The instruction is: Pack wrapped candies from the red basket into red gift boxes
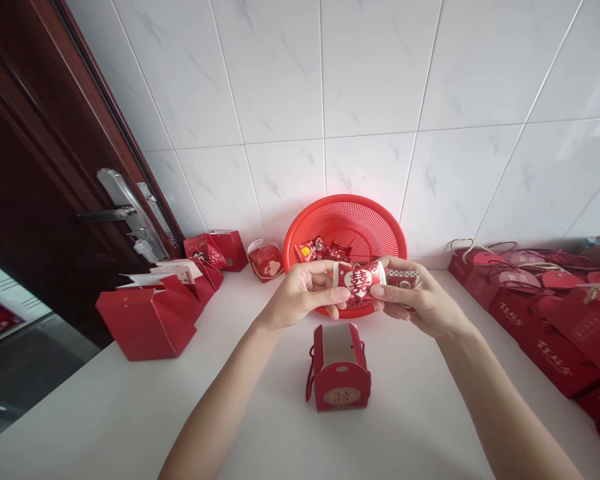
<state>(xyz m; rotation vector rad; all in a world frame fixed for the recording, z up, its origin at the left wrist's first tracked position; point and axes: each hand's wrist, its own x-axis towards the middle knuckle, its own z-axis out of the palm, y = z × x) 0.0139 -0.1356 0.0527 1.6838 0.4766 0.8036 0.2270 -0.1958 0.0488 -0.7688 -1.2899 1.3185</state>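
A red and white candy packet (361,283) with printed characters is stretched between both hands above the near rim of the basket. My left hand (305,291) pinches its left end between thumb and fingers. My right hand (420,298) grips its right end, and a second dark red packet (403,280) with a dotted edge is tucked in those fingers. Below the hands stands a small red gift box (341,383), its top open and cord handles at its sides. Behind, the red plastic basket (347,203) holds several wrapped candies (317,249), partly hidden by the hands.
Several open red boxes (147,327) stand at the left beside a dark door (40,133). A small round-topped red box (266,260) sits left of the basket. Rows of closed red gift boxes (540,333) line the right side. A tiled wall (280,80) backs the white table (260,427).
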